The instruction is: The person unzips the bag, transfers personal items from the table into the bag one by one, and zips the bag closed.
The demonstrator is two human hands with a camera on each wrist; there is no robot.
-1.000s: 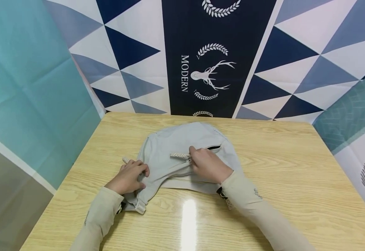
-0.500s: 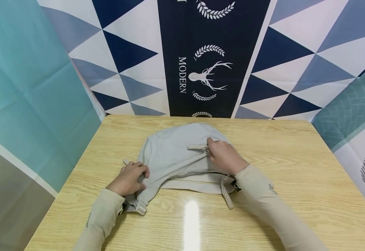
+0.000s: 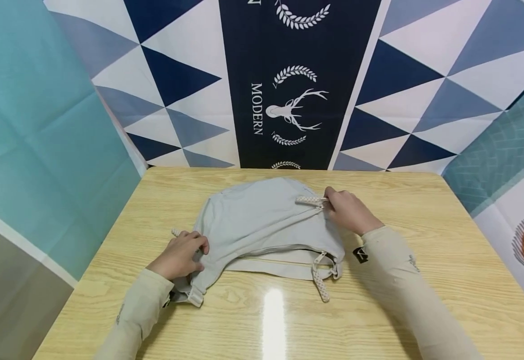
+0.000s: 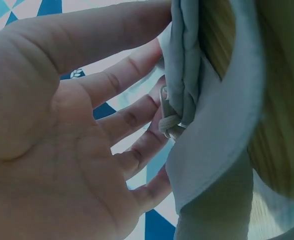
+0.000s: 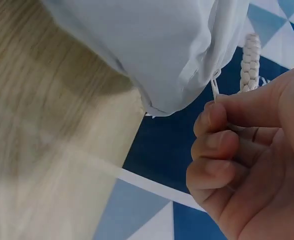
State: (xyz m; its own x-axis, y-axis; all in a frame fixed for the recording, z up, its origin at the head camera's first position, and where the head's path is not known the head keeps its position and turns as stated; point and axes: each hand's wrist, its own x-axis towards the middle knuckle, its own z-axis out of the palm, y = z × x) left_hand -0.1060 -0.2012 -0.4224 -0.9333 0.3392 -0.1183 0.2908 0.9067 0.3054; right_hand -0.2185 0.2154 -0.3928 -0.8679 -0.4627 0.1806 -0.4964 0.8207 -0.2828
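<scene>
A light grey fabric bag lies on the table, its curved top towards the wall. At its left end, my left hand pinches the edge of the cloth between thumb and fingers; a knotted zipper pull hangs by those fingertips. My right hand pinches a zipper pull at the right end of the bag's front zip. From that pull a braided cord sticks out to the left. Another braided cord hangs at the lower right, beside a lower zip line.
The wooden table extends around the bag, with a bright light reflection in front. Behind it hangs a patterned cloth with triangles and a deer head. A teal cloth borders the left side.
My right hand has pulled the zipper pull rightwards along the bag to its right end. The dark gap in the zip no longer shows. My left hand has kept its hold.
</scene>
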